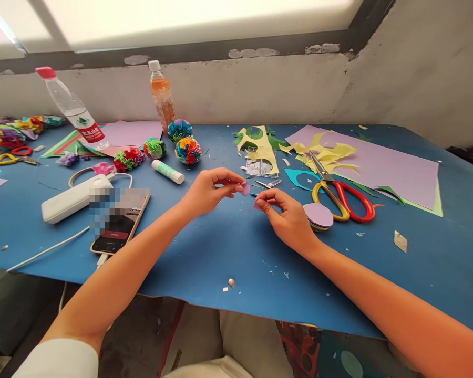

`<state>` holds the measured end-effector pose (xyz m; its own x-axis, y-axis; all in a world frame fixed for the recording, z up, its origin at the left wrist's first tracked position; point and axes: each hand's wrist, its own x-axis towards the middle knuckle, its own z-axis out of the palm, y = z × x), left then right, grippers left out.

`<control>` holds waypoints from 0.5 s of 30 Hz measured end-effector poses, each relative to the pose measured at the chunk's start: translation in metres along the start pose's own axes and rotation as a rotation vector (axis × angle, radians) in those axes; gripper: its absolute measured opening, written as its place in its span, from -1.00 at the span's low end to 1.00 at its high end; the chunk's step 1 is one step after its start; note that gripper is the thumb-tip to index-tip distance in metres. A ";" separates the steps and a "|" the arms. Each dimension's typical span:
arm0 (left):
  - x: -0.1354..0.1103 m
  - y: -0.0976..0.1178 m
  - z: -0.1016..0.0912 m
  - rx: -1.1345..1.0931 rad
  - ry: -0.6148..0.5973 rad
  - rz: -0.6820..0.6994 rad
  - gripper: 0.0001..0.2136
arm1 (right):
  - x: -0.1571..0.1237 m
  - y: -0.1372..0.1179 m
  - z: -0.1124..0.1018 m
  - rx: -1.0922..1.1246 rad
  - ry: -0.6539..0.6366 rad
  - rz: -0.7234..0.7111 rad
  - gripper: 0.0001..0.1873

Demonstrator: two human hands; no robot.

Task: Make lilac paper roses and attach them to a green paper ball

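My left hand hovers over the blue table, fingers pinched on a small folded piece of purple paper. My right hand is just to its right, fingertips pinched together close to the same paper; a bit of pink shows under them. A stack of round purple paper discs lies right beside my right hand. Red and yellow scissors rest behind the discs.
Purple sheets and yellow offcuts lie at the back right. Paper flower balls, a glue stick, two bottles, a phone, a white power bank and small scissors fill the left.
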<state>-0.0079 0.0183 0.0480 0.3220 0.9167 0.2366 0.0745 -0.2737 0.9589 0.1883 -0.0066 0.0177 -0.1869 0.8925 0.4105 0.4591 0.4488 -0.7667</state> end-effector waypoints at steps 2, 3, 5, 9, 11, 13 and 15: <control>-0.001 0.002 0.001 -0.094 -0.019 0.037 -0.84 | 0.000 -0.001 -0.001 0.013 0.011 0.001 -0.90; -0.001 0.003 0.001 -0.128 -0.030 0.051 -0.83 | 0.000 -0.002 -0.002 0.018 0.016 0.001 -0.90; -0.001 0.003 0.002 -0.172 -0.056 0.065 -0.79 | 0.000 -0.003 -0.003 0.030 0.022 0.001 -0.89; -0.001 0.002 0.006 -0.229 -0.063 0.017 -0.70 | -0.002 -0.006 -0.003 0.058 0.030 -0.041 -0.90; -0.002 0.003 0.008 -0.266 -0.083 -0.032 -0.68 | -0.003 -0.009 -0.004 0.069 0.011 -0.115 -0.91; -0.004 0.004 0.011 -0.292 -0.147 -0.085 -0.70 | -0.005 -0.011 -0.005 0.068 -0.015 -0.208 -0.91; -0.005 0.005 0.011 -0.307 -0.222 -0.124 -0.73 | -0.007 -0.013 -0.006 0.046 -0.028 -0.281 -0.91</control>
<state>0.0012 0.0087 0.0500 0.5266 0.8431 0.1088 -0.1491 -0.0344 0.9882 0.1886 -0.0194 0.0278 -0.3253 0.7338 0.5965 0.3464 0.6794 -0.6469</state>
